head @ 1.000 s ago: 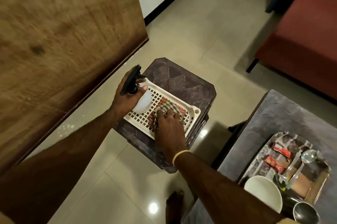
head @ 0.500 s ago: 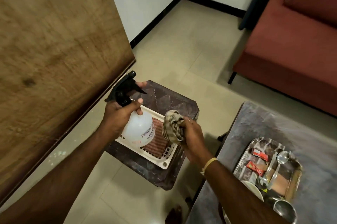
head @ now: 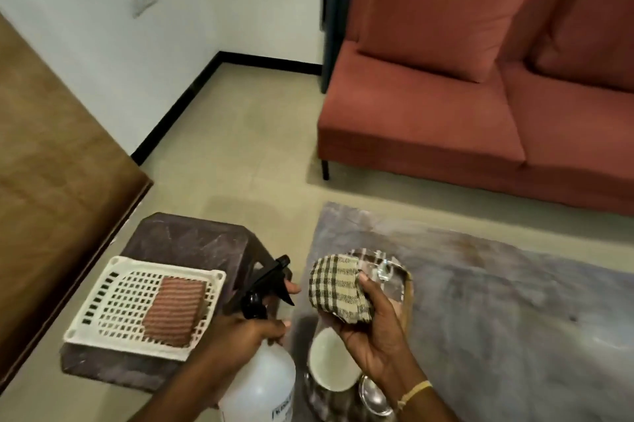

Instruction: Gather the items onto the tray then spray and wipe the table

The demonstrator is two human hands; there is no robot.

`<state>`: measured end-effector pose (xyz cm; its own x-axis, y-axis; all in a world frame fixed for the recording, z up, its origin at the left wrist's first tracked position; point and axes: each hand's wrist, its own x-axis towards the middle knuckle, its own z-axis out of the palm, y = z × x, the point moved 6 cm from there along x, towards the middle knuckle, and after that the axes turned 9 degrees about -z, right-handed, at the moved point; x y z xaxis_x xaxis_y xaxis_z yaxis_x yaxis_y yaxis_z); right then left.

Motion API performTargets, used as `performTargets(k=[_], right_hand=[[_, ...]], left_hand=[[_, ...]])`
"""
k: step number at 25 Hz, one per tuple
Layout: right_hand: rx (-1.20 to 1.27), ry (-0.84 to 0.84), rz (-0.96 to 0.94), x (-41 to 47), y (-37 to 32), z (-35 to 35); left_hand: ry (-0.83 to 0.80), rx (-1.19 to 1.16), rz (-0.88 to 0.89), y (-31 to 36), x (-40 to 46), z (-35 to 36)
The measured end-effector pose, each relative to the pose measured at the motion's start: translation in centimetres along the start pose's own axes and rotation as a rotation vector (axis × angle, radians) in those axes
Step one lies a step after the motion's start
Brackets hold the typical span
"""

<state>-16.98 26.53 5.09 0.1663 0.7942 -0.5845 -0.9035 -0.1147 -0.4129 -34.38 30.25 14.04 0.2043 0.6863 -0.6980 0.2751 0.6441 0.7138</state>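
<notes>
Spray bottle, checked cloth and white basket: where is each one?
spray bottle (head: pixel 264 384): head view, on its clear body.
checked cloth (head: pixel 338 287): head view, on the bunched fabric.
white basket (head: pixel 113 305): head view, on its bare lattice floor.

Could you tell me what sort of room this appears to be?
Most likely a home living room: a red sofa with cushions faces a low grey table, and a small stool stands on the tiled floor.
</notes>
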Motion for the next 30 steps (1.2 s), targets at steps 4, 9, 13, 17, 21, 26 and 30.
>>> performTargets(k=[4,9,13,17,21,26,30], right_hand=[[0.106,0.185,-0.128,-6.3,-8.2,-10.7],[0.249,0.358,-0.231,-15.3,-16.9,-24.4],[0.314,0.432,-0.295,-21.5,-22.9,-32.9],[0.265,0.517,-0.381,-26.8,-28.5,-41.5],[0.284,0.546,-0.415,-29.0,-31.2,-47.4],[0.332,0.596,-0.392,-28.7,-33.8,-52.4],[0.301,0.633,-0.412,-26.3,-38.1,-54.9]], left_hand=[[-0.071,0.206,0.007,-2.6,-0.6,12.8],[-0.042,0.365,-0.037,-8.1,-2.6,29.6],[-0.015,0.488,0.093,-10.2,-2.6,39.8],[-0.032,0.520,0.095,-10.8,-5.0,49.5],[-0.055,0.528,0.095,-12.0,-5.0,57.2],[-0.123,0.560,0.073,-13.3,-3.9,65.4],[-0.097,0.577,0.047,-14.0,-0.7,70.8]])
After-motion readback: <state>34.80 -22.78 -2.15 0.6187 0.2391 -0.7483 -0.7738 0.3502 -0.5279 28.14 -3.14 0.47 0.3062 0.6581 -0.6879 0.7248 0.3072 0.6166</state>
